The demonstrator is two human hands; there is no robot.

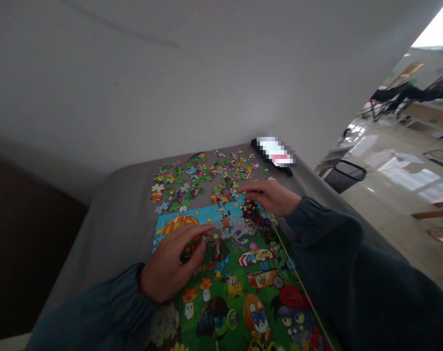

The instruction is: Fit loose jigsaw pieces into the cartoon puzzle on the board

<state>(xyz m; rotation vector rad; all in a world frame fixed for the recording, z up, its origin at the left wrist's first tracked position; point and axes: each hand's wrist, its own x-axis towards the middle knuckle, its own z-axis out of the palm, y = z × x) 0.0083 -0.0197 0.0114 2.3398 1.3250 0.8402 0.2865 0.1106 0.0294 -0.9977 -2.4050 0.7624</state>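
A jigsaw puzzle (210, 278) with colourful cartoon plants and zombies lies in front of me on its board, a light blue band along its far side. My left hand (177, 261) is over the left part of the picture, fingers stretched out and thumb apart, with nothing visible in it. Beyond the far right corner, my right hand (271, 196) reaches towards loose puzzle pieces (224, 190). Its fingers are extended and slightly apart at the pieces. I make out no piece held in them, though the underside of the hand is hidden.
More loose pieces (206, 170) are scattered over the grey covered table (107, 229) behind the board. A phone (274, 152) with a lit, blurred screen lies at the back right. A pale wall (170, 97) rises behind; tiled floor (382, 190) and a dark bin (345, 175) show at right.
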